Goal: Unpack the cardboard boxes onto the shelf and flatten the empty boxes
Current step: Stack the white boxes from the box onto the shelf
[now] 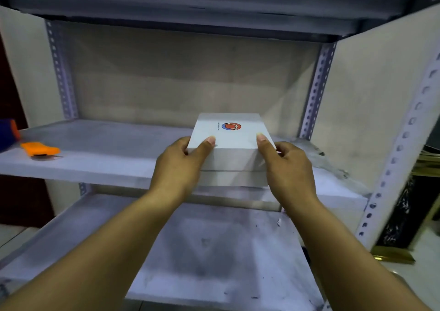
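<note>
White boxes (229,141) sit in the middle of the frame, a small stack held between our two hands over the front edge of the middle shelf (100,149). Our left hand (181,165) grips the stack's left side, thumb curled onto the top near the front left corner, fingers wrapped down the side. Our right hand (289,168) mirrors it on the right side, thumb on the top by the front right corner, fingers tucked round the side. The top box is flat and rectangular, plain white, with a round red and blue logo (231,126) and a short line of small print too fine to read. At least one more white box edge shows beneath it. At the left of the frame, on the same shelf, lies an orange tool (39,149), well apart from the stack. A lower shelf (202,251) fills the bottom of the frame under our forearms.
</note>
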### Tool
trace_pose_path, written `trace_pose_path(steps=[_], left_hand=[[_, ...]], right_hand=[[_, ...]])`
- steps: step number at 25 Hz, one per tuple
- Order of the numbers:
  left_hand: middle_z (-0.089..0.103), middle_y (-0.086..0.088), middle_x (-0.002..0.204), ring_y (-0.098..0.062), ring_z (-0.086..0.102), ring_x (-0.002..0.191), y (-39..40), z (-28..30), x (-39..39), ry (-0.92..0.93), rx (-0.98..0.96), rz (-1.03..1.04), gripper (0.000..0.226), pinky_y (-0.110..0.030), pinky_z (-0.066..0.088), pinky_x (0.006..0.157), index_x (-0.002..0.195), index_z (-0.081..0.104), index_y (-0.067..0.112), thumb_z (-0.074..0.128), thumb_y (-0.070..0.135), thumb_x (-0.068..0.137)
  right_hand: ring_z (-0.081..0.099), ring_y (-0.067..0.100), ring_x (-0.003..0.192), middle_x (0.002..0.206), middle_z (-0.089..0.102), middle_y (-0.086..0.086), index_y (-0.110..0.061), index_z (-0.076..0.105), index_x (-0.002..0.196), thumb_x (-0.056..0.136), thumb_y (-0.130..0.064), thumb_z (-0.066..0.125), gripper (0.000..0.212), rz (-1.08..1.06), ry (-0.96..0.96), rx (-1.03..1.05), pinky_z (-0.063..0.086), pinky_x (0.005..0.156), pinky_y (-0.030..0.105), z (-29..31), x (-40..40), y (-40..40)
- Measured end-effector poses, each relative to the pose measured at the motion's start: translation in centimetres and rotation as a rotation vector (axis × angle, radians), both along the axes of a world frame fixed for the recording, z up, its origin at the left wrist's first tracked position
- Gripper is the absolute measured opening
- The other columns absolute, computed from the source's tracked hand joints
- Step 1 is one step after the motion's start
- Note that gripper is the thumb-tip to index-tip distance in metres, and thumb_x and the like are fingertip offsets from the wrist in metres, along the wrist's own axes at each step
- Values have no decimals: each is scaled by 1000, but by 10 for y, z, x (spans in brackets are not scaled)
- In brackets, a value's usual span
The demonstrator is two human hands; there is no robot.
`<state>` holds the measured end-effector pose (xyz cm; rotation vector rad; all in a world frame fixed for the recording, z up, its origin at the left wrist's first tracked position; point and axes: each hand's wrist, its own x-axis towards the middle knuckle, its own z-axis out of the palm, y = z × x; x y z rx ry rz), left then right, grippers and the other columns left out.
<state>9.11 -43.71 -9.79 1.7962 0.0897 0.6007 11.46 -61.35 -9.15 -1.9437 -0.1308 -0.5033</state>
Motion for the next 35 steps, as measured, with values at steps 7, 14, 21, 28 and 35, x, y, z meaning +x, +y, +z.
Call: trace_pose_path(steps=[7,14,21,28,35], left_hand=[[66,7,92,-15,62,82,-11,3,77,74,-18,-115,21,-37,56,75,98,62,27,53,45,92],[69,3,92,-23,64,87,-40,21,169,147,20,-159,22,-35,52,81,91,63,22,59,44,90],[69,-4,102,-25,62,94,-62,13,234,168,143,-208,29,-28,41,74,99,65,14,55,40,93],[58,-1,113,-22,55,101,-83,5,253,209,34,-107,54,-27,38,81,130,48,10,64,41,88],[68,4,103,-21,64,99,-98,-1,275,186,-96,-256,7,-43,49,93,97,60,29,60,26,91]], right_hand=[[50,18,89,98,54,-3,-17,58,109,101,-42,39,32,-88,49,-41,33,76,30,8,62,-11],[56,28,81,79,53,2,-6,55,92,97,-35,46,31,-145,181,14,50,79,44,20,149,-38],[55,32,86,93,55,16,0,55,100,99,-28,43,31,-200,314,-54,51,86,45,14,208,-54],[55,31,104,111,59,14,-2,56,118,99,-33,49,36,-268,194,83,38,78,29,4,229,-68],[51,23,110,125,52,2,-9,42,139,95,-26,57,49,-219,135,226,39,86,30,-1,242,-76]])
